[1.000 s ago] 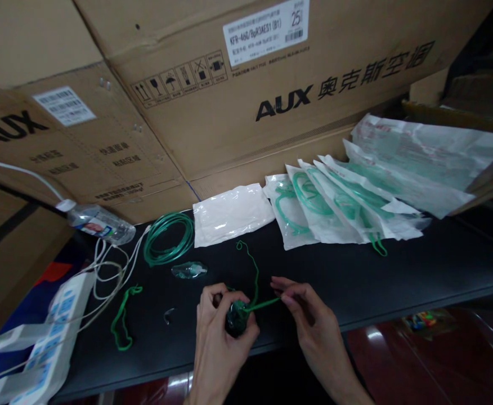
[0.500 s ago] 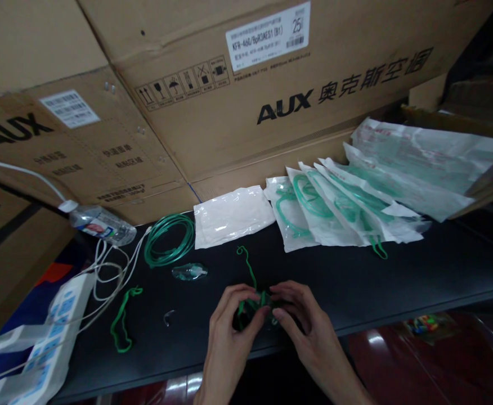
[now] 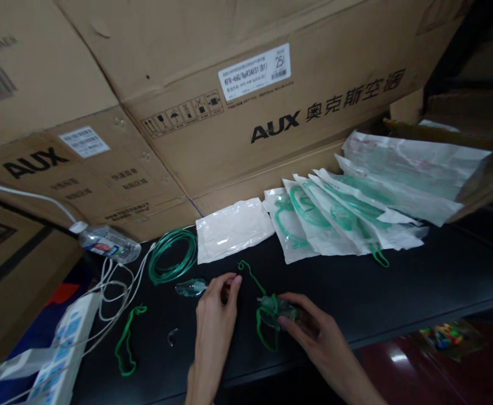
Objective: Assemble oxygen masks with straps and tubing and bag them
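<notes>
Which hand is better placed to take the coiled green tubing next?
Probably the left hand: it is nearer the coiled green tubing and appears empty, while the right hand holds the clear green-strapped piece.

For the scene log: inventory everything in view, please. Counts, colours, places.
cardboard boxes: several, brown, back and sides
bottle: one, clear, rear left
power strip: one, white, left
cables: several, white, left
tubing coil: one, green, rear left
flat packet: one, white, rear centre
pouches: several, white/green, rear right
small pod: one, clear, beside left hand
curved bit: one, clear, front left
loose strap: one, green, left
strapped piece: one, clear/green, right hand
colourful items: several, below right
table: one, black, centre
left hand: one, bare, centre
right hand: one, bare, right of centre
</notes>
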`<action>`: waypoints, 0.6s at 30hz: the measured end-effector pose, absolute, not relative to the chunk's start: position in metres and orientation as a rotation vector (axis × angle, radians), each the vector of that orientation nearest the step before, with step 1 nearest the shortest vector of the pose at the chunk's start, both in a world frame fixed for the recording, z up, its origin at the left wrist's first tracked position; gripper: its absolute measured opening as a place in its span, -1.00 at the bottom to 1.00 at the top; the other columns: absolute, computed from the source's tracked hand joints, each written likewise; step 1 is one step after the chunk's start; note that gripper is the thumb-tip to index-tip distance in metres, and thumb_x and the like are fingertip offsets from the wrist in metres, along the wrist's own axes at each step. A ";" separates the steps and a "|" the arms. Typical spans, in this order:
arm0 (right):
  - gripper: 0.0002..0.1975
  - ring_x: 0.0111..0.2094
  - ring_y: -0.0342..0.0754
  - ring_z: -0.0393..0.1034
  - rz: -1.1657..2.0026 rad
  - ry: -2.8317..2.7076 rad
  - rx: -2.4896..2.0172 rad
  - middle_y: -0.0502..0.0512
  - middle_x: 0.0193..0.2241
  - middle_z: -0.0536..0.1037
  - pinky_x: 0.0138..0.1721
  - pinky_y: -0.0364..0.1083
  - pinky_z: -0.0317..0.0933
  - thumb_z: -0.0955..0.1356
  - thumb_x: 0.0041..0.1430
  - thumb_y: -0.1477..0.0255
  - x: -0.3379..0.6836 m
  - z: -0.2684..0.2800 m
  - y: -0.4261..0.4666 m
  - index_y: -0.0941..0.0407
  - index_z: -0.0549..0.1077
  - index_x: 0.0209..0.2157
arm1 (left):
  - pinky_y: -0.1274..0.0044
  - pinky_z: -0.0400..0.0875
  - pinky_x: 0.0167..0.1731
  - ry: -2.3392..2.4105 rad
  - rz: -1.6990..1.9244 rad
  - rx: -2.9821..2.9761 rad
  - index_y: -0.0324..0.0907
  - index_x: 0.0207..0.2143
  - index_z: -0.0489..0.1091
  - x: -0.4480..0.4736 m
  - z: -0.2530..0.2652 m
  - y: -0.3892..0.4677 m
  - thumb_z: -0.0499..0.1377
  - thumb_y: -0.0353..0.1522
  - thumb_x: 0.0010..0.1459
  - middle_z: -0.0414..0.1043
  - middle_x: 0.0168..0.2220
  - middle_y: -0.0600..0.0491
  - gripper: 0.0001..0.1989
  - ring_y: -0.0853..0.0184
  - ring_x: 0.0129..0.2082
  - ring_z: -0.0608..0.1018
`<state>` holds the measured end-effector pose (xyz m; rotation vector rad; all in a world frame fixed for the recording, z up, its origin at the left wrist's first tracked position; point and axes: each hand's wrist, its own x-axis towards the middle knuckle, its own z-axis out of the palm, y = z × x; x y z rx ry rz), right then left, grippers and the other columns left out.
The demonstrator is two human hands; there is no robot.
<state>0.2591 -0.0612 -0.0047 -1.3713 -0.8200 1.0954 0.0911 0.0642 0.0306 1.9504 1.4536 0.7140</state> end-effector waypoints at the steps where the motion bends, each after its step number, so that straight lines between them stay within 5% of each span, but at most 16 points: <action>1: -0.70 -0.16 0.05 0.60 1.102 -0.811 -1.356 0.07 -0.17 0.67 -0.09 -0.07 0.46 0.46 0.19 0.25 0.259 -0.005 -0.061 0.02 0.56 -0.05 | 0.39 0.40 -0.24 1.482 0.711 1.958 -0.14 -0.18 0.56 0.095 0.028 0.074 0.16 -0.09 0.26 0.58 -0.26 -0.03 -0.66 0.16 -0.30 0.59; 8: -0.70 -0.14 0.04 0.59 1.124 -0.693 -1.224 0.05 -0.15 0.67 -0.09 -0.10 0.46 0.50 0.17 0.27 0.259 -0.014 -0.061 0.00 0.57 -0.05 | 0.42 0.34 -0.37 1.439 0.745 1.922 -0.13 -0.37 0.56 0.112 0.015 0.106 0.25 -0.20 0.09 0.49 -0.49 0.05 -0.80 0.20 -0.46 0.53; 13: -0.68 -0.11 0.05 0.58 1.131 -0.655 -1.190 0.06 -0.13 0.66 -0.07 -0.08 0.45 0.51 0.17 0.27 0.258 -0.018 -0.062 0.01 0.57 -0.05 | 0.52 0.37 -0.55 1.306 0.781 1.764 -0.16 -0.21 0.52 0.102 0.011 0.101 0.21 -0.08 0.12 0.51 -0.51 0.08 -0.65 0.30 -0.59 0.50; 18: -0.66 -0.16 0.04 0.58 1.214 -0.656 -1.149 0.06 -0.19 0.68 -0.10 -0.07 0.43 0.51 0.18 0.18 0.267 -0.006 -0.065 0.02 0.59 -0.06 | 0.45 0.53 -0.29 1.280 0.889 1.633 -0.19 -0.21 0.52 0.084 0.011 0.095 0.22 -0.09 0.09 0.65 -0.26 -0.09 -0.63 0.19 -0.30 0.65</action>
